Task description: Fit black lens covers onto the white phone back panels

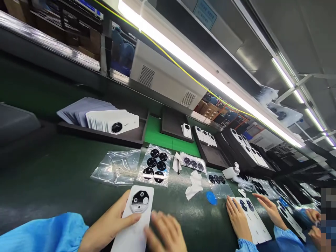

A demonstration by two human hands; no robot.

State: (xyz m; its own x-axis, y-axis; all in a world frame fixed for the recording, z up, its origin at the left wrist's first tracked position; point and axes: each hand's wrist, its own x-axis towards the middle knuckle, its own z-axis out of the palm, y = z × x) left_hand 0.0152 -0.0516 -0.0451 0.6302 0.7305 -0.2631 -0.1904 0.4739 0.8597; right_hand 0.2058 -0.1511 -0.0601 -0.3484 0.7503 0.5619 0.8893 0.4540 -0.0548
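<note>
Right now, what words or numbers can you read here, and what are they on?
Blue sign overhead: too blurred to read.
White phone back cover in the left hand: ring print, too small to read.
White cover on the dark tray: small mark, too small to read.
So nothing can be quoted.

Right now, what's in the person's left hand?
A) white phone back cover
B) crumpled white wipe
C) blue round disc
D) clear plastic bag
A: the left hand grips the white phone back cover, its thumb lying across the cover just below the round black camera module.
</note>
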